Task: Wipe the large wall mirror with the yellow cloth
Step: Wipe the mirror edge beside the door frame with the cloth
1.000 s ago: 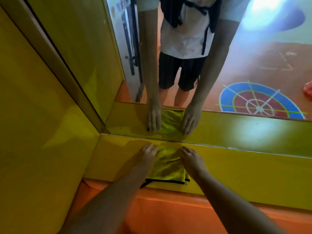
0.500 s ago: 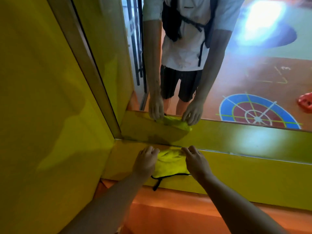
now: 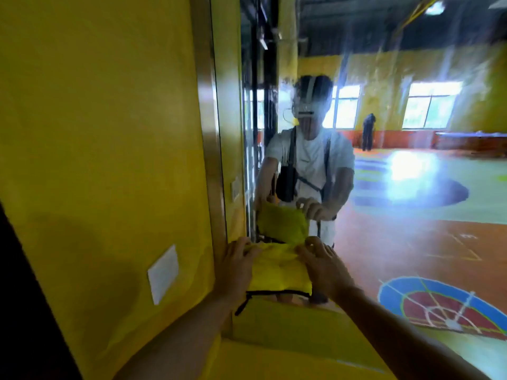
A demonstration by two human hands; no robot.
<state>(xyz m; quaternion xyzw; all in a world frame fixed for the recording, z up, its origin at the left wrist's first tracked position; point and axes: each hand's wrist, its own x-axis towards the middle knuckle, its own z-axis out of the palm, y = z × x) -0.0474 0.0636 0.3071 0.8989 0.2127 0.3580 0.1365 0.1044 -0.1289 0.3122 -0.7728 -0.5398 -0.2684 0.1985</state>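
At about 6 o'clock in the view, the yellow cloth (image 3: 279,270) is spread against the mirror (image 3: 411,201), close to the frame (image 3: 210,133) on the mirror's 9 o'clock side. The left hand (image 3: 236,267) grips the cloth's 9 o'clock edge. The right hand (image 3: 325,267) holds its 3 o'clock edge, the fingers seemingly curled over the top corner, though blur softens them. At 9 o'clock stands a yellow wall (image 3: 96,160) bearing a white plate (image 3: 163,272).

White tee (image 3: 311,163), black straps (image 3: 293,149) — black chest pouch (image 3: 286,183), head cam (image 3: 306,112), forearms (image 3: 189,335) bare

Motion-blurred, wide-angle-bent frame; reflected windows (image 3: 432,104) glare off the streaky mirror (image 3: 397,237).
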